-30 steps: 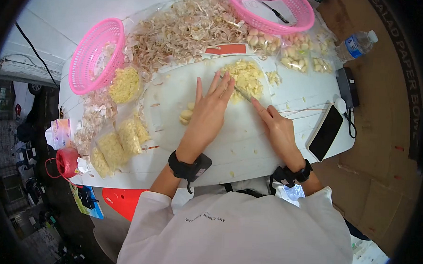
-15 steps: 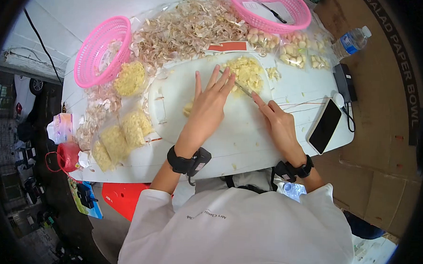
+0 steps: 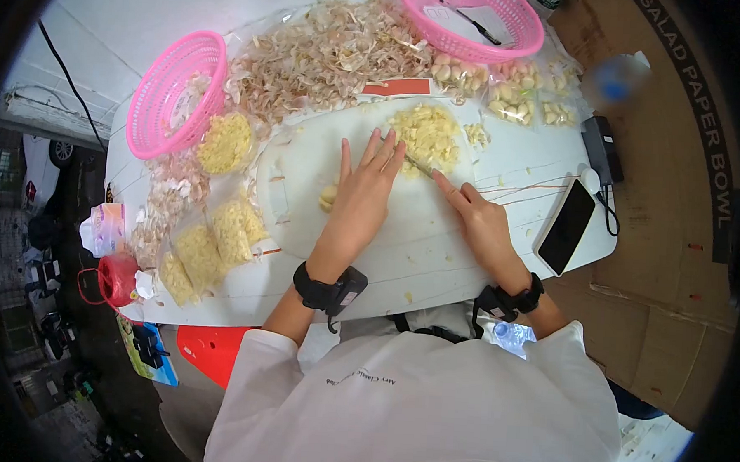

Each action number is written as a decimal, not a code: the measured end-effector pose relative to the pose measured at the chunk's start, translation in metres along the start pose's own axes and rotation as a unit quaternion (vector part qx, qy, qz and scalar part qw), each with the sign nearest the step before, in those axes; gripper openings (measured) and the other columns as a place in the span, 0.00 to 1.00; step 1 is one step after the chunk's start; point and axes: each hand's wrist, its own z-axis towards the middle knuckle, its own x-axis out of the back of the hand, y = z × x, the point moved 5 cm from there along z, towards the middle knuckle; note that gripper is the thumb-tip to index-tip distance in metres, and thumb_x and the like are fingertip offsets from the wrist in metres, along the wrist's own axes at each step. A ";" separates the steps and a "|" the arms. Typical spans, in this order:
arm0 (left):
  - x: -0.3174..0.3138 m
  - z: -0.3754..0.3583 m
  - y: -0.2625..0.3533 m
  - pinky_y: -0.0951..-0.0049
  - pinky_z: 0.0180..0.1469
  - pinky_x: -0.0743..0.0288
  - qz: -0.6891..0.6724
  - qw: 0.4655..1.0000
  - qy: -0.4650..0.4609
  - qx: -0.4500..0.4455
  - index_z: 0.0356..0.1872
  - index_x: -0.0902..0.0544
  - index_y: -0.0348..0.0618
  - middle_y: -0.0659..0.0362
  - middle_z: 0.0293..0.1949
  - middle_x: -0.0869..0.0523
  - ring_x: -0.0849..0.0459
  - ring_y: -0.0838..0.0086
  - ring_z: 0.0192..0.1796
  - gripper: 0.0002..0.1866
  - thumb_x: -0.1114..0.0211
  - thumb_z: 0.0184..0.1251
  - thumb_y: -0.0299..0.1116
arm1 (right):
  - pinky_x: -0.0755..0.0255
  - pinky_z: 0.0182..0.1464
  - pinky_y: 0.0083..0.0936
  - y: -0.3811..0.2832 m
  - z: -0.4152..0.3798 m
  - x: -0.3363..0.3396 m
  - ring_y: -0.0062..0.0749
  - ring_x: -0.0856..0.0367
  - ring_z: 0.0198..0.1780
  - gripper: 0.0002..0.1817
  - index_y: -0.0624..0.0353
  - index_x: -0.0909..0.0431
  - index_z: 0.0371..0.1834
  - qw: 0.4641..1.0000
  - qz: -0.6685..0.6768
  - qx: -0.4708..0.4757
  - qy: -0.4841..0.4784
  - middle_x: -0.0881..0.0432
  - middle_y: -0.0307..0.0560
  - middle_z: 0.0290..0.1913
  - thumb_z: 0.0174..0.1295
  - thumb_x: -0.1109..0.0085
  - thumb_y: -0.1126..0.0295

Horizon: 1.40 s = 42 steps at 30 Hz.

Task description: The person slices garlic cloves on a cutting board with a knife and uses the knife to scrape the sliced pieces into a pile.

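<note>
So the knife (image 3: 420, 168) is gripped in the right hand (image 3: 487, 229), its long axis angled forward-left toward the left hand (image 3: 361, 201), which is held open, fingers spread by the blade's far end (contact can't be told tbh). Chopped garlic (image 3: 429, 134) is heaped just beyond the blade, on the cutting board (image 3: 303, 158).

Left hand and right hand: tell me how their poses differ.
The left hand is opened out, fingers extended and the little finger spread apart; the right hand is partly curled, gripping the knife. The left hand's fingertips are at the knife's far end, while the right hand is at its near end. Both hands are bare, each with a black device strapped at the wrist.
</note>
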 end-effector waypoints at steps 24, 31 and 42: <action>0.053 -0.044 -0.053 0.56 0.76 0.46 -0.171 0.978 0.079 0.088 0.69 0.25 0.48 0.50 0.70 0.28 0.32 0.54 0.73 0.31 0.45 0.62 0.17 | 0.23 0.35 0.34 -0.007 0.007 0.000 0.47 0.19 0.31 0.32 0.44 0.32 0.74 0.991 0.123 0.005 0.056 0.20 0.54 0.38 0.66 0.46 0.79; 0.043 -0.027 0.007 0.58 0.69 0.39 -0.135 0.988 0.040 -0.056 0.67 0.22 0.55 0.53 0.68 0.28 0.31 0.56 0.68 0.33 0.41 0.58 0.19 | 0.30 0.37 0.20 -0.005 0.006 0.012 0.18 0.29 0.33 0.24 0.53 0.32 0.74 0.914 0.375 -0.150 0.039 0.15 0.45 0.48 0.76 0.53 0.75; 0.019 -0.015 0.017 0.40 0.77 0.55 -0.008 0.997 0.076 -0.013 0.75 0.32 0.63 0.50 0.79 0.46 0.47 0.48 0.79 0.42 0.44 0.56 0.15 | 0.38 0.29 0.13 0.003 -0.005 0.018 0.12 0.38 0.28 0.23 0.53 0.32 0.75 0.849 0.478 -0.223 0.022 0.21 0.31 0.41 0.78 0.53 0.71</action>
